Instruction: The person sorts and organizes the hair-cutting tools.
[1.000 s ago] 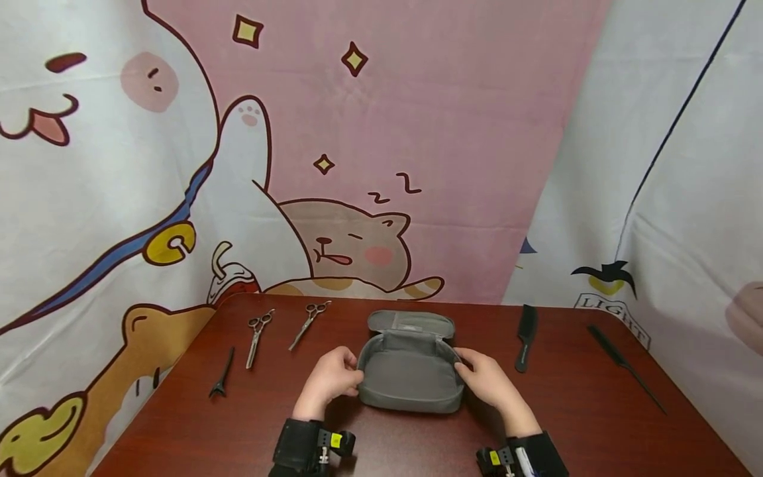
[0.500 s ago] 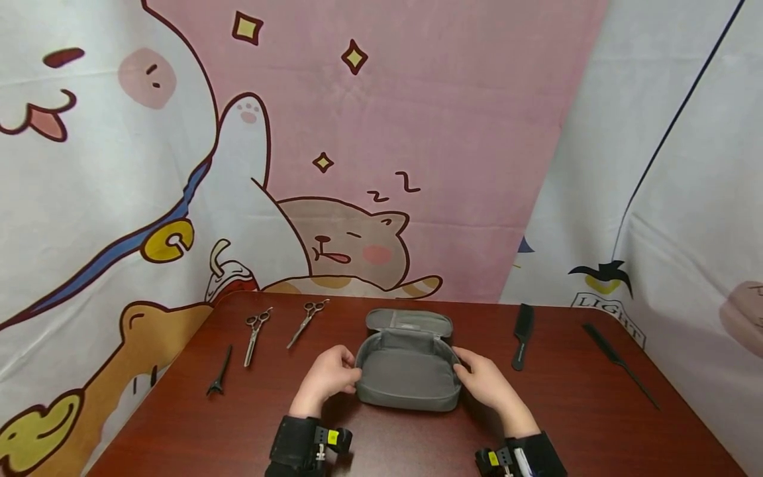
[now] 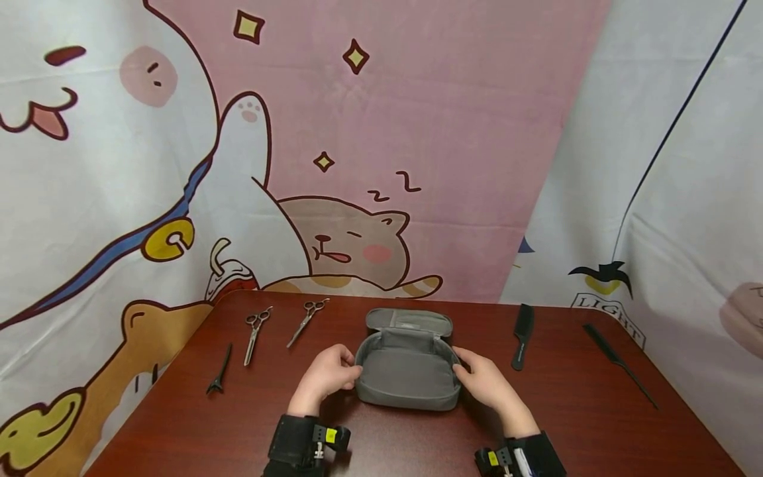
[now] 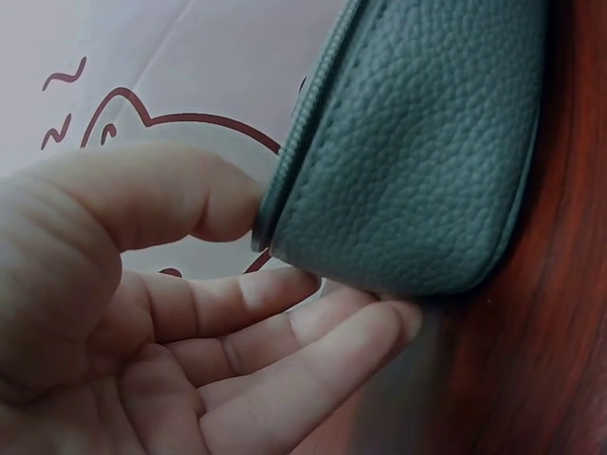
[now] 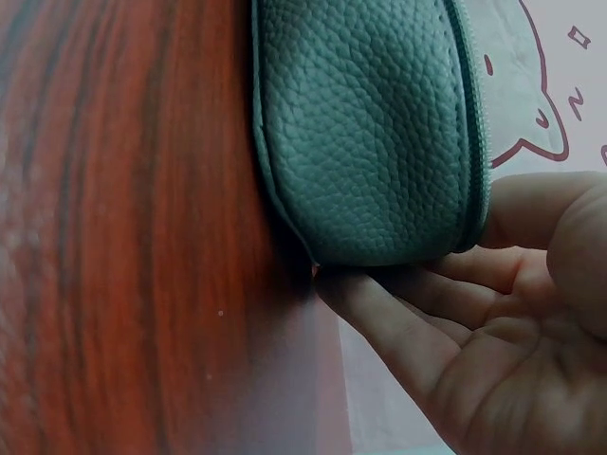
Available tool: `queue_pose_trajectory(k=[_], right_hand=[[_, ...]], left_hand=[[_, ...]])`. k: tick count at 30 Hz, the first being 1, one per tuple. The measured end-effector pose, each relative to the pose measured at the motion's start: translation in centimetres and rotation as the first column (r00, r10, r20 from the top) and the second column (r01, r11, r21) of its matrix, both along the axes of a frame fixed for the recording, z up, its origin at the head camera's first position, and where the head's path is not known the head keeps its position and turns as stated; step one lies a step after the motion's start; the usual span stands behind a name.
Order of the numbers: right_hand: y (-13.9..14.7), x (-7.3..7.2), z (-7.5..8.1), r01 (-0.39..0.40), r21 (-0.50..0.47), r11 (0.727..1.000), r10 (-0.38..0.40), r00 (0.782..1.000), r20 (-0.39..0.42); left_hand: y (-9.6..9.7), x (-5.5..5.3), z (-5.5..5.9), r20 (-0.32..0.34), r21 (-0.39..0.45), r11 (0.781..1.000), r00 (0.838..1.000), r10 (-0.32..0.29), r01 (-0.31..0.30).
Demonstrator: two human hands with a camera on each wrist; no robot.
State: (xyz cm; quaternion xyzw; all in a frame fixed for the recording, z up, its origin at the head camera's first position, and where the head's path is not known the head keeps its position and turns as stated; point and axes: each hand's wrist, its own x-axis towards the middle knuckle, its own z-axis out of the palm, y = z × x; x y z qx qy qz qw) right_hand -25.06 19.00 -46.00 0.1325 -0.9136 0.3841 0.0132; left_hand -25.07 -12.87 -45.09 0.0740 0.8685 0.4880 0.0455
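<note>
Head, left hand [image 3: 328, 371], right hand [image 3: 484, 377], holding case [image 3: 408, 379] between

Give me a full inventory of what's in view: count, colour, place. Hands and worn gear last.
Case: 1, grey (greenish in the wrist views), middle of the table, open, its lid folded back
Scissors: 2, silver, left part of the table, apart from each other
Clip-like tool: 1, dark, left of both scissors
Wide comb: 1, black, right of the case
Thin-tailed comb: 1, black, far right of the table
Table: 1, reddish brown, under all of these
Cartoon-printed backdrop: pink and white, behind the table
Left hand: 1, bare, holding the case's left side
Right hand: 1, bare, holding its right side
Wrist gear: 2 sets, black with yellow patches, one on each wrist
</note>
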Motion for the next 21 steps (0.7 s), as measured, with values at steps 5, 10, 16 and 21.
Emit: queue_pose_trajectory(k=[5,10,16,21], right_hand=[[0.2,0.0,-0.1,-0.003,-0.007,1.000,0.003,1.000,0.010],[0.4,-0.1,0.0,0.001,-0.003,1.000,-0.001,1.000,0.008],[0.9,-0.2,0.2,0.016,-0.005,1.000,-0.016,1.000,-0.005],[1.0,-0.4,0.5,0.008,-0.036,0.999,-0.010,0.999,-0.042]], left_hand=[[-0.3,0.0,-0.2,-0.014,0.001,1.000,1.000,-0.006,0.006],[-0.6,0.0,0.0,-0.031,0.040,0.999,0.999,0.014,-0.013],[-1.3,-0.3,0.4,-0.123,0.014,0.982,0.975,0.186,-0.186],[-1.5,-0.7,0.6,-0.206,0.043,0.948,0.926,0.316,-0.314]])
